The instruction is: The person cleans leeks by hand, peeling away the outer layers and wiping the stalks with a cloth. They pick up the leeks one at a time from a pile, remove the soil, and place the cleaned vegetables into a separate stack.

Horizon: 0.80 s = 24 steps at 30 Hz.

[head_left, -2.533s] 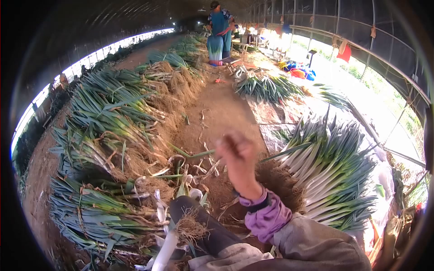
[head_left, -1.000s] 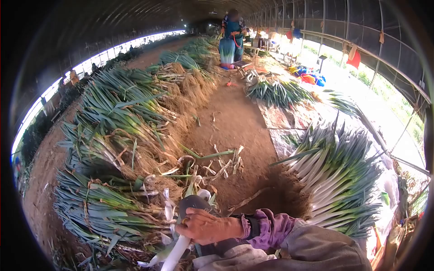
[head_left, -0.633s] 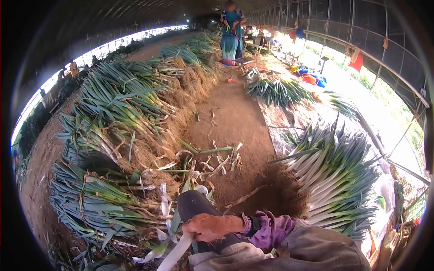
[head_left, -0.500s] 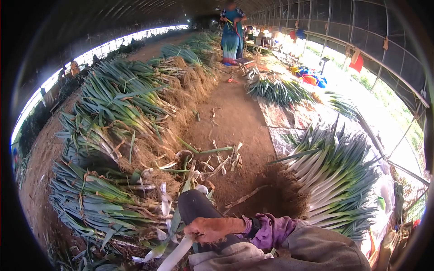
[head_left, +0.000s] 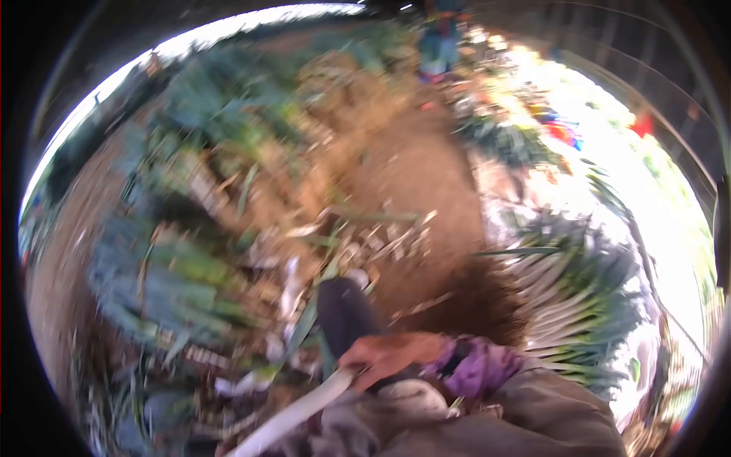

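My right hand, in a purple sleeve with a dark band at the wrist, is closed round one end of a large green onion. The thick white stalk slants down and left from my fingers, across my lap and past the lower edge of the view. My left hand is not in view. Just beyond my right hand is my dark-clad knee. Peeled pale leaves and scraps lie left of the knee. Motion blurs the whole view.
Untrimmed green onions with brown roots lie heaped along the left. Cleaned green onions are laid on a pale sheet at right. A dirt path runs between. Another person stands at the far end.
The view has swung, moving the scene up and slightly right. My right hand now appears lower and farther right, still holding the green onion, with more of its stalk showing.
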{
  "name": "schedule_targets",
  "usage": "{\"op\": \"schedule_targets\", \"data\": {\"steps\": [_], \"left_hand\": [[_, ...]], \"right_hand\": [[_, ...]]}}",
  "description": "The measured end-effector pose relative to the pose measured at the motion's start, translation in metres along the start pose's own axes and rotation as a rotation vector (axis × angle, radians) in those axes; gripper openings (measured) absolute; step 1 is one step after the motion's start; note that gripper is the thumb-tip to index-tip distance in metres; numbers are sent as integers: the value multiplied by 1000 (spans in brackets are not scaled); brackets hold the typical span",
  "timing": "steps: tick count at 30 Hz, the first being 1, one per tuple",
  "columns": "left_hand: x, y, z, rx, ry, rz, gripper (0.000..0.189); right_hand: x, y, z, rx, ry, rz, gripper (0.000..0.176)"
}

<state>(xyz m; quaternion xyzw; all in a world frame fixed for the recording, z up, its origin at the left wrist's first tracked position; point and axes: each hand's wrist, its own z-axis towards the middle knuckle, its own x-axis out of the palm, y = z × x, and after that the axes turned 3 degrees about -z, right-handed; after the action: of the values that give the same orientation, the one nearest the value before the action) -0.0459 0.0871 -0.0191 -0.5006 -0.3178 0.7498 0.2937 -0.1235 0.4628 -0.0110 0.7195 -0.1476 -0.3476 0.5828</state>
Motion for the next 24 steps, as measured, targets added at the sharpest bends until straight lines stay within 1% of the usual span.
{"op": "schedule_targets", "data": {"steps": [1,2,3,4,5,7,8,11,12,14,15,17,19,20,21,22,24], "left_hand": [[11,16,-4,-240,-28,-711,37],[21,9,2,-43,-170,-496,34],[33,3,8,115,-348,-249,32],[25,15,9,212,-269,-344,28],[17,21,6,19,-199,-208,25],[23,11,9,-173,-287,-822,22],[23,15,11,-207,-240,-1019,23],[21,25,20,-245,-171,-1135,46],[22,26,26,-242,-127,-1161,54],[20,23,44,-273,41,-1289,64],[22,6,53,-286,18,-1211,60],[21,2,78,-286,143,-1284,52],[16,-22,104,-201,224,-1140,45],[15,-36,118,-163,265,-1068,42],[17,-47,133,-138,302,-1066,45],[19,-59,149,-113,339,-1064,50],[32,-74,182,58,415,-1040,65]], "right_hand": [[-1,-6,-2,25,53,53,27],[-6,-2,-2,17,96,109,29],[-9,4,-3,18,127,156,31],[-6,5,-2,16,116,209,31],[-4,5,-3,26,95,250,31],[0,5,-7,134,72,380,33],[-1,6,-8,189,57,435,34],[-3,5,-7,220,30,513,38],[3,-6,-9,233,-5,550,41],[12,-17,-11,301,-46,625,41],[17,-20,-11,335,-72,659,41],[32,-14,-12,382,-194,599,39],[54,-20,-16,378,-334,629,36],[60,-16,-16,324,-331,739,35],[66,-11,-14,271,-330,853,33],[76,-7,-8,269,-445,877,32],[89,-19,9,202,-488,935,32]]}}
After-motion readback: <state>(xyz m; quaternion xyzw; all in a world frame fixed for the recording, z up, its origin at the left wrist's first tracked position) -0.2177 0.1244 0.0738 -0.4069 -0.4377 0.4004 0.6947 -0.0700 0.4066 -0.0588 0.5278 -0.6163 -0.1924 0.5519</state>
